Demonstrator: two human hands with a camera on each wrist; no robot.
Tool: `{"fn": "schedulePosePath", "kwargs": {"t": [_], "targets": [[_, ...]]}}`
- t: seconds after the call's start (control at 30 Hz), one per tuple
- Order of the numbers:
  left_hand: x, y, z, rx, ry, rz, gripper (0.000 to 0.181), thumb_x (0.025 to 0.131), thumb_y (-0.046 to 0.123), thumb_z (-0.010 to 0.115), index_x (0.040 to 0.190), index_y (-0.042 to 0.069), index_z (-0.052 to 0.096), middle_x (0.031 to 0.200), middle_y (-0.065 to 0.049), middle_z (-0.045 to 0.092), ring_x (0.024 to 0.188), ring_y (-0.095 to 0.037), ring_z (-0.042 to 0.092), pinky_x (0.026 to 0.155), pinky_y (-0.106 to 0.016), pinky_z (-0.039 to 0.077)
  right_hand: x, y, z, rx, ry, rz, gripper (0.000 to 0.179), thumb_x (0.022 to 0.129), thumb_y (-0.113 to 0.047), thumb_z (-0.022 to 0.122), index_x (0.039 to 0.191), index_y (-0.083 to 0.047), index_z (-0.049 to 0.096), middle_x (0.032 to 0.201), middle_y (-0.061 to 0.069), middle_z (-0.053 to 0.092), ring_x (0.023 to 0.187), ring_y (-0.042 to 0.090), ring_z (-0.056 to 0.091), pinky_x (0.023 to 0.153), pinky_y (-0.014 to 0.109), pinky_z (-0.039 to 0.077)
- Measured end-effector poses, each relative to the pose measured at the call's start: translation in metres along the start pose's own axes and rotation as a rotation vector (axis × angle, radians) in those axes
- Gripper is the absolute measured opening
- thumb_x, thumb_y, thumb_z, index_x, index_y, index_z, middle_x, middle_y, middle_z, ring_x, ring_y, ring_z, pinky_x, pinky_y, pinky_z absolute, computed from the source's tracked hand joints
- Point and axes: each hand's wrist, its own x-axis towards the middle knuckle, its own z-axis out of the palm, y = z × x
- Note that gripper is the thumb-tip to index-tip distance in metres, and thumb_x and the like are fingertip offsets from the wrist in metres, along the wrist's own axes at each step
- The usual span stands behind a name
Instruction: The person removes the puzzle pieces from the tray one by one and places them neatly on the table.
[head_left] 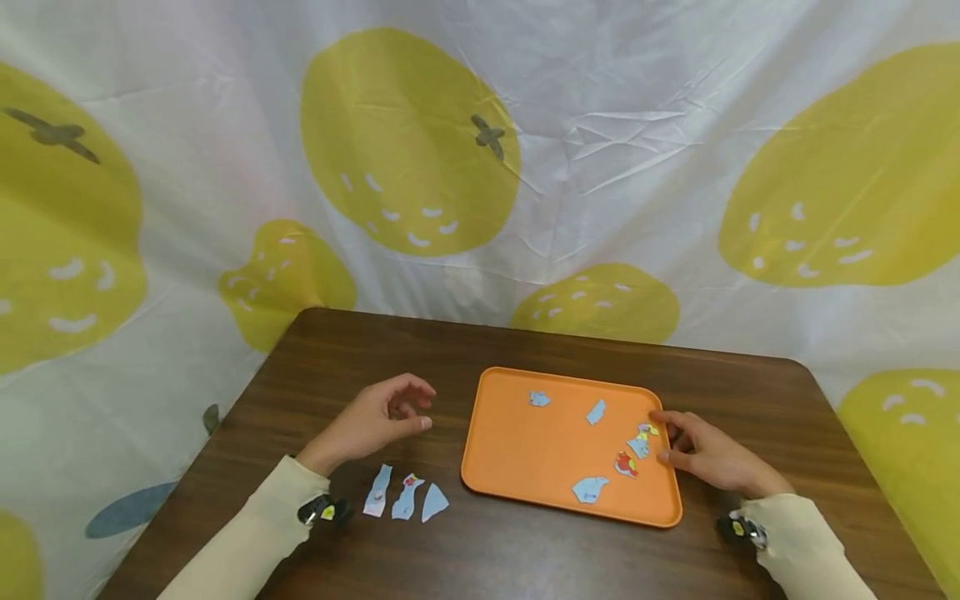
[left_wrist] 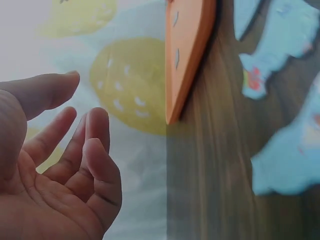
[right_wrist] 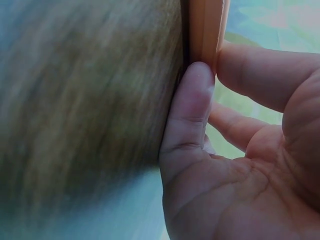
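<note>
My right hand point(head_left: 708, 452) is at the right edge of an orange tray point(head_left: 517, 450), its thumb and fingers on the rim. The right wrist view shows its fingers against the side of the tray point(right_wrist: 204, 35). My left hand point(head_left: 378, 419) is above the table left of the tray, fingers loosely curled around nothing. In front of it lie three light-blue torn paper pieces: a long strip point(head_left: 378, 490), one with a red patch point(head_left: 406, 500) and a pointed one point(head_left: 434, 502). On the tray are several more, among them a red-printed piece point(head_left: 626, 465) and a larger blue one point(head_left: 589, 489).
The dark wooden table point(head_left: 525, 550) has its far edge against a white curtain point(head_left: 600, 150) printed with large yellow fruit. Toward the tray's back lie a small blue piece point(head_left: 539, 399) and a narrow one point(head_left: 596, 412). A yellow-and-blue piece point(head_left: 640, 446) is near the right hand.
</note>
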Motion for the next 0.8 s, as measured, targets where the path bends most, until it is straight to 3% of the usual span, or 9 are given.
{"fn": "schedulePosePath", "kwargs": {"t": [0.23, 0.5, 0.67, 0.8], "targets": [[0.030, 0.015, 0.012, -0.004, -0.001, 0.060, 0.036, 0.094, 0.023, 0.083, 0.126, 0.019, 0.068, 0.119, -0.004, 0.071, 0.091, -0.018, 0.069, 0.084, -0.035, 0.058, 0.001, -0.001, 0.000, 0.000, -0.004, -0.004, 0.064, 0.098, -0.017, 0.076, 0.151, 0.007, 0.048, 0.111, 0.011, 0.061, 0.084, 0.004, 0.057, 0.072, 0.023, 0.048], [0.073, 0.027, 0.035, -0.005, -0.046, 0.106, 0.035, 0.095, 0.022, 0.081, 0.127, 0.015, 0.067, 0.119, -0.011, 0.071, 0.091, -0.015, 0.069, 0.086, -0.033, 0.058, 0.001, -0.003, -0.007, -0.017, -0.008, 0.009, 0.065, 0.099, -0.017, 0.075, 0.152, 0.007, 0.046, 0.112, 0.011, 0.061, 0.084, 0.004, 0.058, 0.072, 0.023, 0.049], [0.096, 0.030, 0.047, 0.022, -0.069, 0.097, 0.034, 0.095, 0.020, 0.081, 0.126, 0.017, 0.068, 0.121, -0.017, 0.071, 0.092, -0.015, 0.068, 0.090, -0.035, 0.057, 0.001, 0.000, -0.006, 0.009, -0.014, -0.019, 0.065, 0.100, -0.014, 0.074, 0.152, 0.010, 0.044, 0.111, 0.012, 0.061, 0.083, 0.004, 0.059, 0.072, 0.023, 0.049], [0.115, 0.028, 0.055, 0.037, -0.103, 0.085, 0.040, 0.094, 0.019, 0.081, 0.131, 0.009, 0.069, 0.125, -0.017, 0.070, 0.095, -0.016, 0.069, 0.090, -0.034, 0.057, 0.000, 0.000, -0.007, 0.029, -0.011, -0.028, 0.064, 0.099, -0.012, 0.074, 0.151, 0.011, 0.044, 0.109, 0.012, 0.062, 0.082, 0.004, 0.058, 0.071, 0.023, 0.049]]}}
